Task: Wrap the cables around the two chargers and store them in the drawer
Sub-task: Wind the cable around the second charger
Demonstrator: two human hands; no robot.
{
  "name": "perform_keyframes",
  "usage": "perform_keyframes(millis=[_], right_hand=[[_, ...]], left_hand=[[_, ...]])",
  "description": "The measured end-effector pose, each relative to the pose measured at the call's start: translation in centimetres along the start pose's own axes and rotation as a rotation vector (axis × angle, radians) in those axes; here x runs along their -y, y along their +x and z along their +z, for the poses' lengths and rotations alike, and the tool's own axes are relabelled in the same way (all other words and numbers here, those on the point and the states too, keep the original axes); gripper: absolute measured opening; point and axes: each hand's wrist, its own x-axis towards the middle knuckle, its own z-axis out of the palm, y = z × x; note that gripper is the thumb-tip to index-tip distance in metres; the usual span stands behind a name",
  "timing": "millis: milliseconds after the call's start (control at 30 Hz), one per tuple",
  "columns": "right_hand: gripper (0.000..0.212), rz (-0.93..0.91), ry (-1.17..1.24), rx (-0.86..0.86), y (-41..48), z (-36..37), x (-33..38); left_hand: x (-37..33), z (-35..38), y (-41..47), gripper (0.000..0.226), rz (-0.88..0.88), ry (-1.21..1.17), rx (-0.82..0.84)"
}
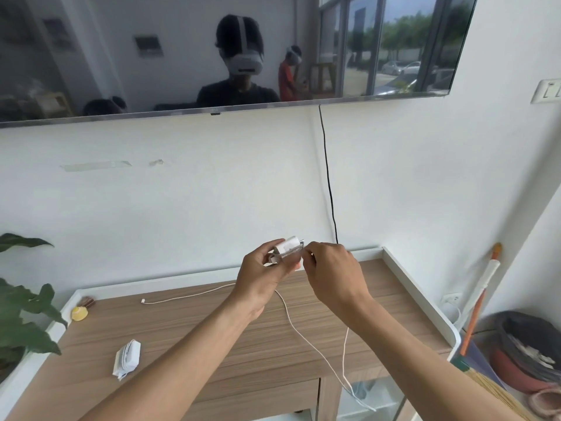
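My left hand (261, 268) holds a white charger (288, 247) above the wooden cabinet top (212, 335), with a few cable turns around it. My right hand (331, 275) pinches the white cable (303, 335) right beside the charger. The loose cable hangs down in a loop past the cabinet's front edge, and its plug end (143, 301) lies on the top to the left. A second white charger (127, 358), with its cable wrapped around it, lies near the front left. The drawer front (258, 396) below the top is shut.
A wall-mounted TV (230, 56) hangs above, with a black cord (329, 183) running down the wall. A plant (21, 317) stands at the left. A small yellow object (79, 313) sits at the back left. A broom (479, 302) and a bin (528, 350) stand at the right.
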Motion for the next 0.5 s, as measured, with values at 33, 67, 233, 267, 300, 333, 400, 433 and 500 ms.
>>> perform_keyframes(millis=[33,67,233,267,300,333,400,433,500], right_hand=[[0.031,0.003,0.003,0.005,0.1,0.0,0.0],[0.030,0.003,0.007,0.013,0.1,-0.1,0.0],[0.026,0.012,-0.006,0.082,0.0,-0.4,-0.1],[0.025,0.009,-0.004,0.097,-0.1,-0.6,-0.3],[0.025,0.001,-0.012,0.114,-0.2,-0.8,-0.4],[0.025,-0.016,-0.035,0.133,-0.3,-0.9,-0.4],[0.024,-0.070,-0.115,0.183,-0.6,-1.1,-0.1],[0.023,-0.109,-0.155,0.206,-0.7,-1.1,0.1],[0.020,-0.203,-0.222,0.223,-0.5,-1.7,0.1]], left_hand=[[0.1,-0.1,0.0,0.045,0.026,0.072,-0.016],[0.2,-0.2,0.1,0.046,0.053,0.137,-0.042],[0.0,-0.8,0.2,0.044,0.132,0.272,-0.088],[0.0,-0.9,0.2,0.044,0.128,0.282,-0.086],[0.0,-1.1,0.2,0.044,0.118,0.291,-0.085],[0.2,-1.2,0.3,0.043,0.107,0.304,-0.090],[0.6,-1.3,0.4,0.041,0.096,0.354,-0.095],[0.7,-1.3,0.5,0.040,0.100,0.385,-0.081],[0.7,-1.1,0.5,0.040,0.129,0.464,-0.018]])
